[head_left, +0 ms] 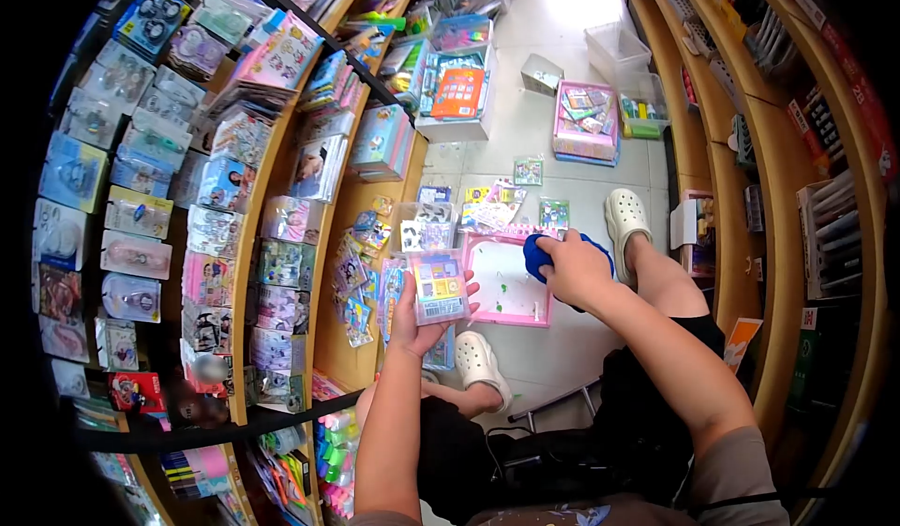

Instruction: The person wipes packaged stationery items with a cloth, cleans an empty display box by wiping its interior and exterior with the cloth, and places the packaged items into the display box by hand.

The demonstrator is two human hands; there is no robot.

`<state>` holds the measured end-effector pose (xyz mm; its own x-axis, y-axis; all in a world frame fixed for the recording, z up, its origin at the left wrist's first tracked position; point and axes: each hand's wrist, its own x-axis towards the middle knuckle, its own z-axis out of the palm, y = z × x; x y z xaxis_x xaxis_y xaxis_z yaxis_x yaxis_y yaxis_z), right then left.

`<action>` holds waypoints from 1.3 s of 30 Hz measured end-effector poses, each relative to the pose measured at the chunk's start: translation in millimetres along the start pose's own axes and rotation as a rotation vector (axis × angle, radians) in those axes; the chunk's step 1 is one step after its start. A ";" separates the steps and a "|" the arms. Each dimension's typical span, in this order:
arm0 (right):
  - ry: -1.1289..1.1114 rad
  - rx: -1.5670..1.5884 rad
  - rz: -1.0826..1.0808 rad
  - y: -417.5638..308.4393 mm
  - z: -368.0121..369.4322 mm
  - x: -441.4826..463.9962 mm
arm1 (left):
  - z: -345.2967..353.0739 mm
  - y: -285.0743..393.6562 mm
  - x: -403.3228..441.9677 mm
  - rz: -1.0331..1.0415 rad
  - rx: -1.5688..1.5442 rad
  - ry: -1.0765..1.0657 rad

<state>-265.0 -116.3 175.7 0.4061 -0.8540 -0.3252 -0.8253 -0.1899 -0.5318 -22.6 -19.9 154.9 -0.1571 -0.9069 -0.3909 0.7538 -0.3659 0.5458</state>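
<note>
In my left hand (422,324) lies a clear plastic box (440,287) with yellow and purple printed pieces inside, the fingers around its sides. My right hand (574,268) grips a bunched blue cloth (538,256). Below the cloth, on the floor, is a pink-rimmed tray (506,322) with a white bottom and a few small green bits. A clear container (410,213) of black-and-white packets stands behind the box. Small colourful packets (489,206) lie beyond the tray.
Shelves of packaged goods (216,273) line the left side, and wooden shelves (698,142) the right. Farther up the aisle are a white bin (457,130) of books, a pink box (560,132) and an empty clear bin (619,54). My white shoes (480,368) flank the tray.
</note>
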 end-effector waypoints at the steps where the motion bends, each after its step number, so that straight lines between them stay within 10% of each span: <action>1: 0.060 0.082 -0.002 0.9 -2.5 -0.9 | 6.9 3.0 -2.5 0.020 -0.003 -0.032; 10: 0.147 0.968 0.176 18.7 51.4 49.9 | 44.9 14.1 32.1 0.062 -0.039 -0.229; 39: 0.300 0.697 -0.405 -24.1 82.2 68.5 | -29.4 9.5 20.1 -0.030 -0.121 -0.020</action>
<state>-185.0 -130.4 102.0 0.4151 -0.8954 0.1613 -0.1699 -0.2504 -0.9531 0.2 -35.5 130.5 -0.1926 -0.9003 -0.3904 0.8198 -0.3663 0.4403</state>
